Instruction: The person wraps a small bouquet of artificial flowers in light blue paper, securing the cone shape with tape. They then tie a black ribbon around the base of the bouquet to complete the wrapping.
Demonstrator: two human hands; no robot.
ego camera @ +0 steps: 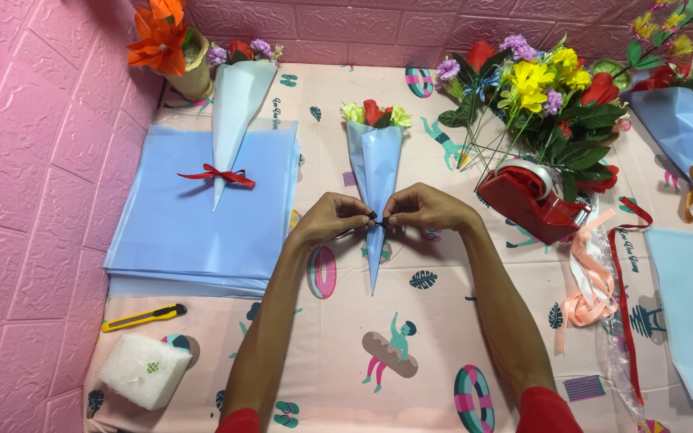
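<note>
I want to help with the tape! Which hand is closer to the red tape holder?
Right hand: the red tape holder sits just to its right, while the left hand is across the blue cone bouquet.

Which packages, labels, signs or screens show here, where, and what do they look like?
No screens or signs.
White foam block: near left corner, cuboid, small green mark on top.
Blue wrapping sheet stack: left of the hands, flat, square.
Red tape dispenser: right of the hands, white roll.
Tablecloth: small script marks among prints.
</note>
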